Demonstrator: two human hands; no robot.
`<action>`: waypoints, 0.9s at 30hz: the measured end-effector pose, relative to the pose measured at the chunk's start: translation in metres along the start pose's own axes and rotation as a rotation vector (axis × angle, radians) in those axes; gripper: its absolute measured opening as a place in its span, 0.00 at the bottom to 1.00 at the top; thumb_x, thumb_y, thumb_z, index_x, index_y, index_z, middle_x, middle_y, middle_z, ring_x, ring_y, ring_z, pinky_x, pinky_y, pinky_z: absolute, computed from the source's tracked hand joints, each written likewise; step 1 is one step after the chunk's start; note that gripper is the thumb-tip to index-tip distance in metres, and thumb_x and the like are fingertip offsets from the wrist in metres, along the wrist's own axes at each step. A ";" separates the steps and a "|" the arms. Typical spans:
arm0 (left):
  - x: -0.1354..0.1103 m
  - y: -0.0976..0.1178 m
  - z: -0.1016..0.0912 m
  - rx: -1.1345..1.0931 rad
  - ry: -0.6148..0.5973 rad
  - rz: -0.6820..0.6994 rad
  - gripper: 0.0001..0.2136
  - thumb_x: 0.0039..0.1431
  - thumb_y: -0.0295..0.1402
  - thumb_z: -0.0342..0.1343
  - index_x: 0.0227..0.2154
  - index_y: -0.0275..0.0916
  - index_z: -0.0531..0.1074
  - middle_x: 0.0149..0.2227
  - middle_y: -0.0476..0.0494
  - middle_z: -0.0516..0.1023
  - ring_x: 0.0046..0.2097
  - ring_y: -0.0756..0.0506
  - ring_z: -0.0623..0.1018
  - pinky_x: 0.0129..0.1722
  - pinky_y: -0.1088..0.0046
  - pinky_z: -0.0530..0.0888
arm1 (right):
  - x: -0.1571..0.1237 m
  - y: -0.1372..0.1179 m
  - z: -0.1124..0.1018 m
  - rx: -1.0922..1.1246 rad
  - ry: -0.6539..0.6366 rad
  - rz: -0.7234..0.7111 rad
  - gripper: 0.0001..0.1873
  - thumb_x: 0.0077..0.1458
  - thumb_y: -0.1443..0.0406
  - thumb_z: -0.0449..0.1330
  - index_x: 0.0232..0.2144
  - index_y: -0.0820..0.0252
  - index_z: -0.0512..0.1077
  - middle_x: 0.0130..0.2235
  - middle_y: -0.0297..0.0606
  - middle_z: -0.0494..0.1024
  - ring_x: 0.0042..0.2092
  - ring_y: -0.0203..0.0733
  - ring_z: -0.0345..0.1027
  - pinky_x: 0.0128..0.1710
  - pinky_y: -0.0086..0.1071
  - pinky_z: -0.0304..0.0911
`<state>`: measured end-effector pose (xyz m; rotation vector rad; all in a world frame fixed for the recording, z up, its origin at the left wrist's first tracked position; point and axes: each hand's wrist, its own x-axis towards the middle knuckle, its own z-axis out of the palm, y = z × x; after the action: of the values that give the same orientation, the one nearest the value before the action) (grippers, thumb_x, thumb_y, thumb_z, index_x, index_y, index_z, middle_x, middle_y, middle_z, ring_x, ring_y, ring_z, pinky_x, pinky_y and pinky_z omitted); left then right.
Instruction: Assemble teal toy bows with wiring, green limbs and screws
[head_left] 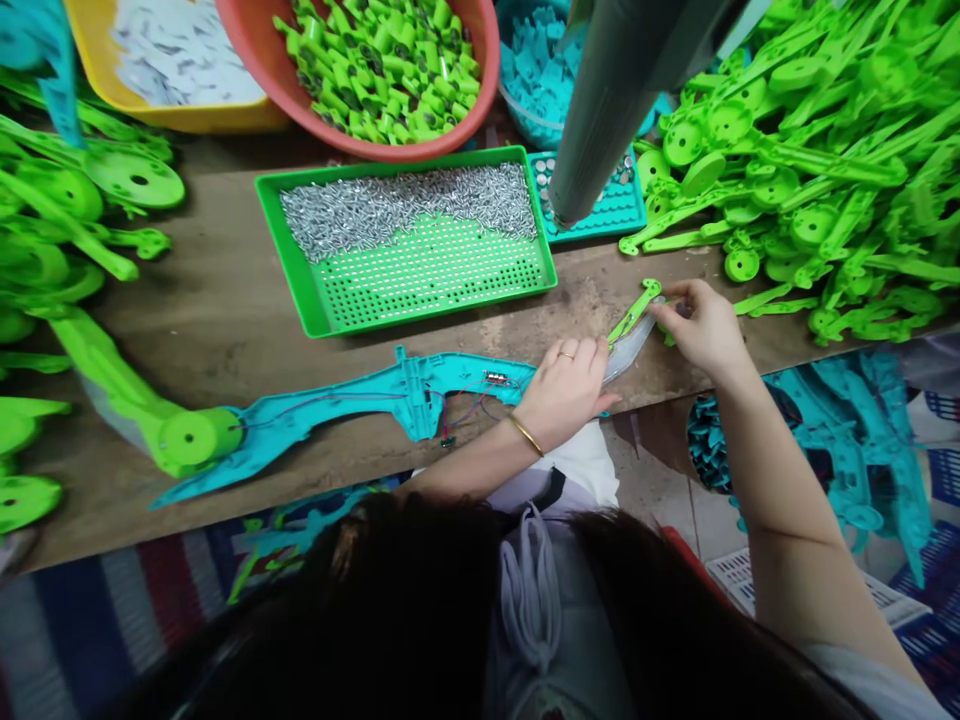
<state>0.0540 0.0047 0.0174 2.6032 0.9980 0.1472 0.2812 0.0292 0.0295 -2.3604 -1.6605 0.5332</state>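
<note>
A long turquoise plastic half-shell (337,395), shaped like a toy bow, lies along the table with thin wires and a small circuit board (495,378) in it. A green arm with a round hub (199,440) joins its left end. My left hand (562,390), closed, lies over the right end, gripping where a slim green plastic arm (634,312) and a translucent grey strip (631,350) come out. My right hand (701,325) pinches the strip's far tip between thumb and fingers. What lies under the left palm is hidden.
A green tray (420,305) of small screws stands behind the shell, beside a turquoise tray (600,215). A red bowl (487,60) of green parts sits farther back. Green arms (810,150) are heaped right. A dark post (607,120) rises over the table.
</note>
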 end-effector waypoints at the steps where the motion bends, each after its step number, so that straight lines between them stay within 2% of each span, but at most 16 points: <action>1: 0.000 0.000 0.000 0.004 -0.002 -0.003 0.33 0.62 0.47 0.55 0.61 0.24 0.60 0.47 0.30 0.72 0.52 0.36 0.70 0.54 0.62 0.64 | -0.001 -0.001 0.000 -0.020 0.006 0.004 0.20 0.50 0.52 0.61 0.41 0.59 0.75 0.33 0.41 0.79 0.34 0.46 0.69 0.36 0.37 0.63; 5: 0.000 0.001 0.000 0.026 0.007 -0.009 0.30 0.65 0.46 0.52 0.60 0.25 0.61 0.47 0.31 0.72 0.51 0.37 0.70 0.54 0.63 0.63 | -0.002 -0.005 0.000 -0.078 0.004 0.054 0.20 0.51 0.52 0.61 0.39 0.61 0.76 0.34 0.44 0.80 0.35 0.48 0.70 0.38 0.38 0.63; 12: 0.001 0.001 0.002 0.046 0.028 0.016 0.28 0.66 0.43 0.51 0.60 0.24 0.62 0.46 0.33 0.72 0.50 0.37 0.70 0.54 0.63 0.64 | 0.000 -0.005 0.003 0.115 0.032 0.033 0.19 0.51 0.57 0.61 0.42 0.62 0.76 0.36 0.42 0.80 0.35 0.45 0.71 0.39 0.38 0.65; 16: 0.000 0.001 0.002 0.051 0.026 0.017 0.27 0.67 0.42 0.49 0.60 0.24 0.62 0.46 0.32 0.72 0.51 0.37 0.70 0.55 0.62 0.63 | 0.003 -0.005 0.004 0.117 0.032 0.015 0.18 0.50 0.58 0.62 0.41 0.61 0.75 0.35 0.42 0.80 0.35 0.45 0.71 0.40 0.39 0.65; 23: -0.001 0.001 0.004 0.029 0.024 0.011 0.28 0.67 0.42 0.48 0.61 0.24 0.60 0.48 0.32 0.72 0.52 0.37 0.70 0.57 0.62 0.62 | -0.002 -0.001 -0.007 0.163 0.002 0.026 0.18 0.49 0.55 0.64 0.39 0.60 0.74 0.33 0.39 0.80 0.30 0.40 0.68 0.33 0.35 0.63; 27: -0.001 0.000 0.003 0.035 0.017 0.017 0.27 0.68 0.42 0.47 0.61 0.24 0.60 0.49 0.31 0.72 0.52 0.37 0.70 0.58 0.61 0.62 | -0.003 0.002 -0.006 0.162 -0.005 0.041 0.18 0.48 0.55 0.64 0.37 0.61 0.75 0.31 0.38 0.79 0.29 0.40 0.68 0.32 0.34 0.62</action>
<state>0.0543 0.0029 0.0146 2.6472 0.9927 0.1579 0.2844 0.0261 0.0342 -2.2825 -1.5125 0.6548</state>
